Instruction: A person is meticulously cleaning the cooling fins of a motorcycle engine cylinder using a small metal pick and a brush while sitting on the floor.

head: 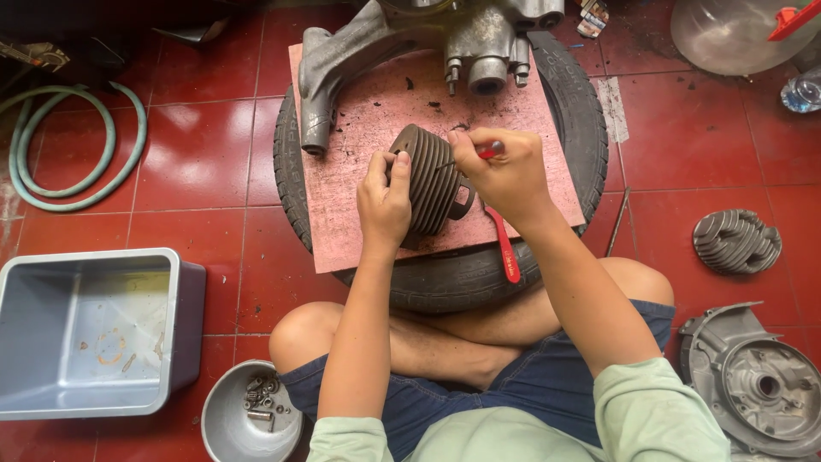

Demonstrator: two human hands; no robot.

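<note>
**Cleaning out cylinder fins on the floor**

Left hand (pixel 383 201) has a closed grip on the finned engine cylinder (pixel 428 181), holding it on edge on the pink board (pixel 359 137) over an old tyre (pixel 479 275). Right hand (pixel 505 175) is wrapped tight round a red-handled tool (pixel 492 151), tip at the fins. Best to work along each groove and keep the cylinder braced. Red tiled floor (pixel 205 154), grey tub (pixel 94 329), bowl of bolts (pixel 248 419), green hose (pixel 73 145).
</note>
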